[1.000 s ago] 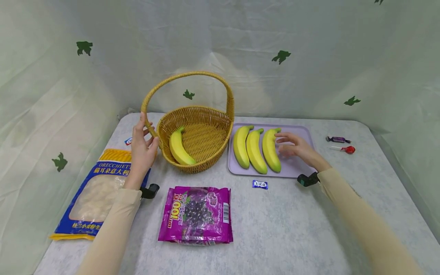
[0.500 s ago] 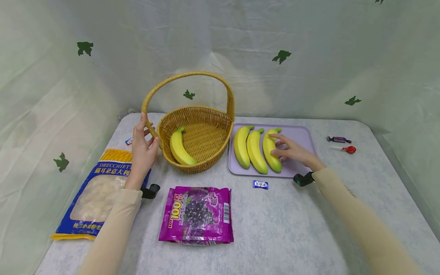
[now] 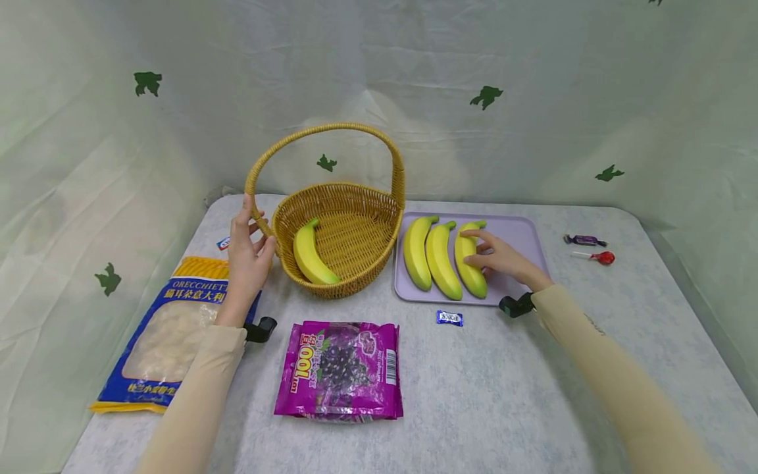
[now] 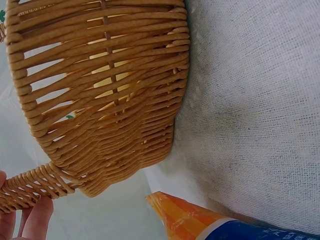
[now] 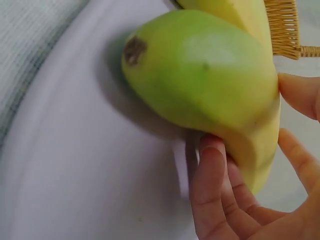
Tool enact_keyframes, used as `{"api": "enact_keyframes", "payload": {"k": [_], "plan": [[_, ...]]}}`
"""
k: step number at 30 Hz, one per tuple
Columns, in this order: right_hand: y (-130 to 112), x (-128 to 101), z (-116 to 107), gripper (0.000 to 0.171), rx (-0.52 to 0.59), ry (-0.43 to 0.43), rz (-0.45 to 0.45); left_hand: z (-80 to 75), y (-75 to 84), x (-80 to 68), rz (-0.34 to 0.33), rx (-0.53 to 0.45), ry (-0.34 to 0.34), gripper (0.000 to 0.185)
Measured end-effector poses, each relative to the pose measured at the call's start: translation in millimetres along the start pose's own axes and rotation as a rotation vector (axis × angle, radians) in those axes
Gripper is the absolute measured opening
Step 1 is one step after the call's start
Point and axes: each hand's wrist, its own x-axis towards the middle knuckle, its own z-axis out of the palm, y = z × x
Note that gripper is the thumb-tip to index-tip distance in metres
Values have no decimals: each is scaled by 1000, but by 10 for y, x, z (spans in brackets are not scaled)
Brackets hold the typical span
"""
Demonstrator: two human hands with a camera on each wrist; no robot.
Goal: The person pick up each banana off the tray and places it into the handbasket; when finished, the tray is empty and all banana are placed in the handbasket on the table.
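**Right hand closes on the outermost banana while the left steadies the basket**

The banana (image 3: 470,261) under the right hand (image 3: 500,260) is the rightmost of three on the lilac tray (image 3: 521,230), which sits toward the far edge of the desk (image 3: 503,388), right of centre. Its long axis runs from the near edge of the tray to the far edge, stem end pointing away and slightly right. The right hand's fingers (image 5: 212,185) curl under its side with the thumb over the top, so it has hold of the fruit around the middle. It looks firm and light with smooth, slightly slick skin; a grip at mid-length should balance it best, and hard squeezing could bruise it.

Two more bananas (image 3: 428,257) lie just beside it. The left hand (image 3: 249,260) pinches the base of the handle of the wicker basket (image 3: 379,204), which holds another banana (image 3: 309,255). Nearer the front edge lie a purple snack bag (image 3: 340,368), a blue pasta bag (image 3: 160,336) and a small blue sweet (image 3: 449,318).
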Motion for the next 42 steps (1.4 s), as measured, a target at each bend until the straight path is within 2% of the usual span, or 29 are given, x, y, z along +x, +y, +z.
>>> {"api": "enact_keyframes", "payload": {"k": [4,9,15,28,36,42], "plan": [[193,86,-23,64,-2,29,-16,0,-11,0,-2,7,-3,78],[131,50,-45,63,56,22,-53,-2,1,1,-13,14,-5,78],[-106,25,-1,62,114,-50,-121,-6,-1,-5,-12,20,-3,79],[-656,63,303,60,106,-202,-248,8,7,-7,0,30,4,80],[-926,223,508,60,83,-260,-322,8,-5,-7,13,44,8,81],[-1125,396,679,58,93,-266,-382,6,-13,-15,20,41,8,80]]}}
